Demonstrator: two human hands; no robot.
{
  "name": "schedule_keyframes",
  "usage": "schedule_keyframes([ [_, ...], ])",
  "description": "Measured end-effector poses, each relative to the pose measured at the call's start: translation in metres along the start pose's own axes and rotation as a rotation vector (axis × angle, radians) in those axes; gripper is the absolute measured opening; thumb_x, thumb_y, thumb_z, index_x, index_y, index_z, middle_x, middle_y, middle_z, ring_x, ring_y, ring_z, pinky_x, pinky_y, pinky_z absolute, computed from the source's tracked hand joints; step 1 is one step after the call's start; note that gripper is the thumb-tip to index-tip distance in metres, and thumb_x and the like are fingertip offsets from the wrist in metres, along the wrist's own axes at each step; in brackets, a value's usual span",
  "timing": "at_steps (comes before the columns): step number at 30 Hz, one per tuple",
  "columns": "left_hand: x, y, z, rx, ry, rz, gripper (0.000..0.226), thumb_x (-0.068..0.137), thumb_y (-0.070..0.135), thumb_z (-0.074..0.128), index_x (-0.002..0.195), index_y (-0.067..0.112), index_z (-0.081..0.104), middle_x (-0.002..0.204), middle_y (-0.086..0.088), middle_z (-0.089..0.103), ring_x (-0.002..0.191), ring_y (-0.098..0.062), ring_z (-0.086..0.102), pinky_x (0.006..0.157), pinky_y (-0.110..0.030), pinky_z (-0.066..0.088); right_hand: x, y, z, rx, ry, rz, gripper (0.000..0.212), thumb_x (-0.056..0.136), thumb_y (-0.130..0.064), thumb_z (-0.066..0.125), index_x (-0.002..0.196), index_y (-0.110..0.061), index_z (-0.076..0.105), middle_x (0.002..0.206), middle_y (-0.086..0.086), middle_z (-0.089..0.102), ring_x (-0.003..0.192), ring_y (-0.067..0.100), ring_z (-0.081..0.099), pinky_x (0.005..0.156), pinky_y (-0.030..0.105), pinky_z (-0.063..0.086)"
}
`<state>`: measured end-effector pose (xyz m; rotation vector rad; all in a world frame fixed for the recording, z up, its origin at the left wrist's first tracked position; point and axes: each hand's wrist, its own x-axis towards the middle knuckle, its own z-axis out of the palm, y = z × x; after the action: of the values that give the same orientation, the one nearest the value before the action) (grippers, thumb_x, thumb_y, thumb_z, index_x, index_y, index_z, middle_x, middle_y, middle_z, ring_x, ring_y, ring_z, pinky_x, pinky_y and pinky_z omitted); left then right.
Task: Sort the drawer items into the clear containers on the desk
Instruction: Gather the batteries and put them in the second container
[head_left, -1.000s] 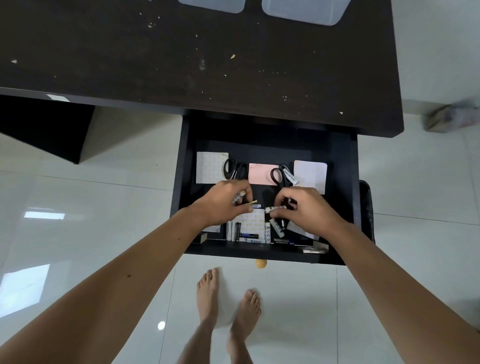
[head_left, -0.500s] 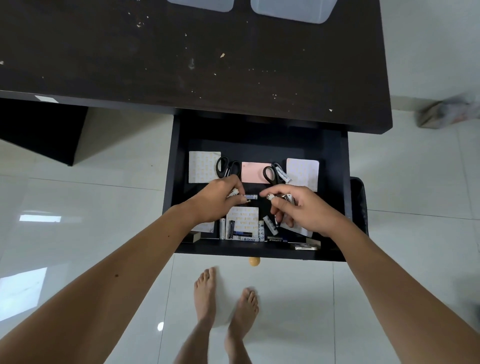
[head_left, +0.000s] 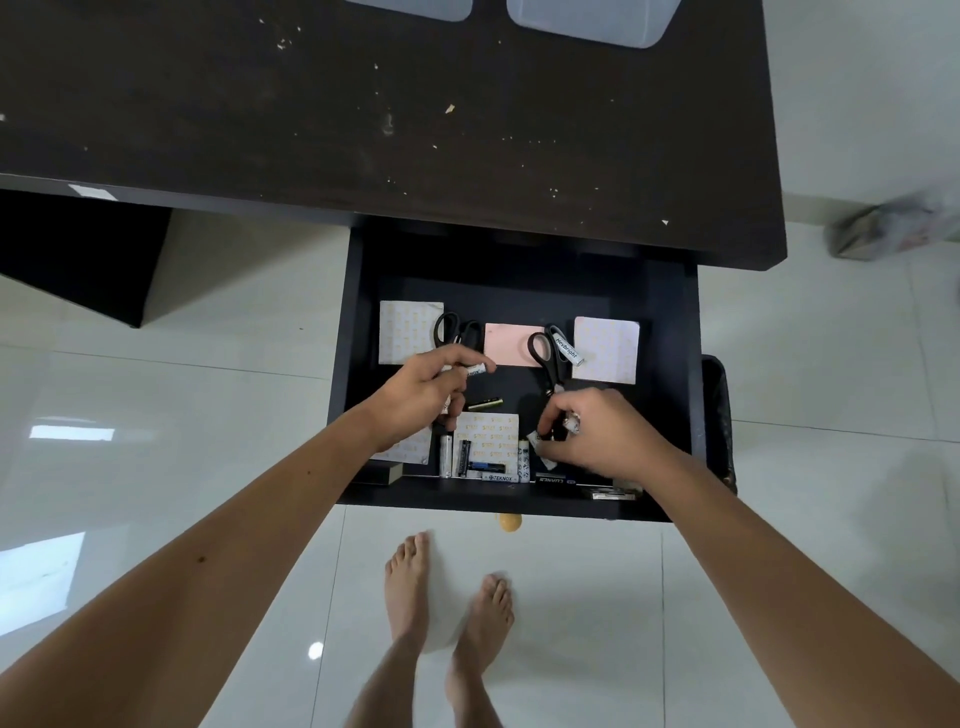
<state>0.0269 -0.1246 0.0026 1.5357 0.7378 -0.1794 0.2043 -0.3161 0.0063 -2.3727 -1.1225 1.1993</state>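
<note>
Batteries in both hands: our left hand (head_left: 423, 392) pinches one (head_left: 475, 370), our right hand (head_left: 597, 434) grips a few (head_left: 571, 422). Loose battery (head_left: 485, 403) lies crosswise mid-drawer (head_left: 691, 364), nearer the left. Containers (head_left: 592, 23) sit at the counter's (head_left: 363, 130) far edge.

Drawer (head_left: 675, 364) stands open below the desk (head_left: 363, 130) front edge. Two containers (head_left: 592, 21) sit at the desk's far edge. In the drawer I see, along the back: pad, scissors (head_left: 457, 330), pad (head_left: 511, 344), second scissors (head_left: 550, 353), pad. Loose battery (head_left: 485, 403) at centre. Row of batteries (head_left: 462, 457) along the front wall. My left hand (head_left: 421, 395) is left of centre, right hand (head_left: 597, 436) right.
</note>
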Motion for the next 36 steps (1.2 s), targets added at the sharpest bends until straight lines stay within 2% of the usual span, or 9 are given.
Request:
schedule_keyframes([
  [3, -0.005, 0.003, 0.001, 0.008, -0.001, 0.02, 0.016, 0.111, 0.027, 0.052, 0.119, 0.022, 0.065, 0.077, -0.009, 0.053, 0.065, -0.014, 0.055, 0.061, -0.024, 0.053, 0.005, -0.001, 0.004, -0.16, -0.032, 0.071, 0.033, 0.068, -0.049, 0.095, 0.09, -0.034, 0.075, 0.098, -0.003, 0.064, 0.086, 0.016, 0.065, 0.072, 0.032, 0.056],
  [7, -0.005, 0.0, 0.003, 0.15, 0.022, 0.06, 0.003, 0.109, 0.028, 0.056, 0.111, 0.026, 0.056, 0.075, -0.004, 0.064, 0.059, -0.007, 0.059, 0.061, -0.027, 0.054, 0.007, -0.003, 0.005, -0.218, -0.031, 0.071, 0.027, 0.069, -0.049, 0.089, 0.087, -0.034, 0.078, 0.097, -0.003, 0.066, 0.086, 0.018, 0.067, 0.077, 0.035, 0.06],
  [12, -0.002, -0.001, 0.005, 0.224, 0.003, 0.083, 0.014, 0.106, 0.013, 0.057, 0.112, 0.025, 0.058, 0.098, 0.003, 0.067, 0.072, -0.012, 0.065, 0.068, -0.031, 0.061, -0.004, -0.006, 0.001, 0.093, -0.005, 0.063, 0.017, 0.071, -0.028, 0.088, 0.076, -0.027, 0.072, 0.076, -0.007, 0.07, 0.064, 0.006, 0.061, 0.062, 0.025, 0.05],
  [17, 0.005, 0.001, 0.004, 0.383, -0.004, 0.158, 0.011, 0.096, 0.023, 0.077, 0.096, 0.025, 0.066, 0.096, 0.005, 0.068, 0.084, -0.014, 0.067, 0.081, -0.029, 0.057, -0.007, -0.002, -0.008, 0.301, 0.051, 0.066, 0.028, 0.077, -0.011, 0.079, 0.065, -0.025, 0.057, 0.058, -0.016, 0.058, 0.052, 0.002, 0.05, 0.058, 0.026, 0.043],
  [20, 0.011, 0.002, 0.001, 0.624, -0.047, 0.196, 0.015, 0.092, 0.029, 0.082, 0.096, 0.025, 0.068, 0.091, 0.011, 0.063, 0.086, -0.01, 0.063, 0.087, -0.034, 0.056, -0.008, -0.002, -0.012, 0.454, 0.015, 0.051, 0.025, 0.083, -0.002, 0.071, 0.081, -0.026, 0.064, 0.061, -0.012, 0.057, 0.05, 0.011, 0.051, 0.057, 0.029, 0.044],
  [23, 0.016, 0.006, 0.001, 0.834, -0.072, 0.142, 0.027, 0.095, 0.037, 0.076, 0.12, 0.033, 0.067, 0.099, 0.007, 0.07, 0.094, -0.015, 0.065, 0.091, -0.04, 0.057, -0.012, -0.006, -0.015, 0.587, -0.025, 0.037, 0.05, 0.092, 0.003, 0.055, 0.123, -0.033, 0.07, 0.074, 0.005, 0.062, 0.054, 0.018, 0.057, 0.05, 0.027, 0.044],
  [25, 0.019, 0.008, 0.001, 0.898, -0.076, 0.115, 0.033, 0.096, 0.041, 0.075, 0.128, 0.036, 0.066, 0.104, 0.003, 0.07, 0.097, -0.016, 0.064, 0.092, -0.039, 0.056, -0.013, -0.006, -0.015, 0.601, -0.028, 0.032, 0.05, 0.095, 0.003, 0.049, 0.126, -0.03, 0.07, 0.075, 0.009, 0.062, 0.056, 0.021, 0.061, 0.045, 0.026, 0.04],
  [30, 0.025, 0.008, 0.001, 0.867, -0.045, 0.047, 0.021, 0.091, 0.04, 0.081, 0.11, 0.036, 0.075, 0.106, 0.006, 0.072, 0.099, -0.015, 0.067, 0.088, -0.032, 0.052, -0.01, -0.002, -0.011, 0.599, 0.071, 0.091, 0.01, 0.09, 0.004, 0.064, 0.089, -0.007, 0.066, 0.063, 0.008, 0.066, 0.053, 0.017, 0.063, 0.046, 0.028, 0.043],
  [36, 0.026, 0.01, 0.001, 0.911, -0.056, 0.055, 0.017, 0.092, 0.043, 0.078, 0.108, 0.037, 0.075, 0.103, 0.008, 0.072, 0.096, -0.012, 0.064, 0.087, -0.031, 0.049, 0.003, 0.005, -0.002, 0.307, 0.242, 0.029, 0.013, 0.082, -0.021, 0.09, 0.09, -0.027, 0.081, 0.09, -0.016, 0.076, 0.081, -0.007, 0.067, 0.074, 0.008, 0.047],
])
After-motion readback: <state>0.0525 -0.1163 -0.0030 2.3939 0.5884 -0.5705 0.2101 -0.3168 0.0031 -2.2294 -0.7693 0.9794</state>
